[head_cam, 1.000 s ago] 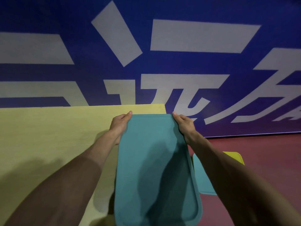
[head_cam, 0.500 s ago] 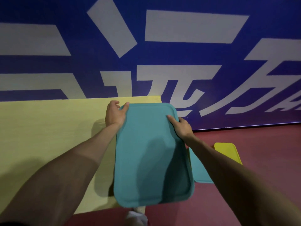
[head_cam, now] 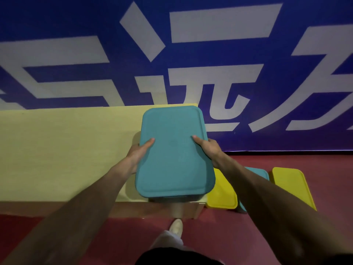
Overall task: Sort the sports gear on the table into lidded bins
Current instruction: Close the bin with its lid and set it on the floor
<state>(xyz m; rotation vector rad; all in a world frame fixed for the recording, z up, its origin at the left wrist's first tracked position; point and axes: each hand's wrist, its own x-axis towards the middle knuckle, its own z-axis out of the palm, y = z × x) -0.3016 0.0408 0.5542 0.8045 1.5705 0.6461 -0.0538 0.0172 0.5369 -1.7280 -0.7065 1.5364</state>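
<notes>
Teal lidded bin (head_cam: 174, 155) — table (head_cam: 57, 150) end | left grip (head_cam: 138, 156), right grip (head_cam: 208, 150) clasp sides

My only feed, one wide-angle camera on the wearer's head, facing forward and steeply down, close above the teal bin (head_cam: 175, 153) at the table (head_cam: 66, 150) end, blue banner (head_cam: 229, 73) ahead, floor (head_cam: 328, 178) and shoe (head_cam: 176, 226) below.

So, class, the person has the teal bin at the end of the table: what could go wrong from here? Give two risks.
1. The teal bin is at the corner of the table, close to its front and right edges. The left hand and right hand grip only its sides, so a slip could send it off.
2. A yellow bin lies on the floor just right of the table, near the shoe; a sidestep could trip on it.
</notes>
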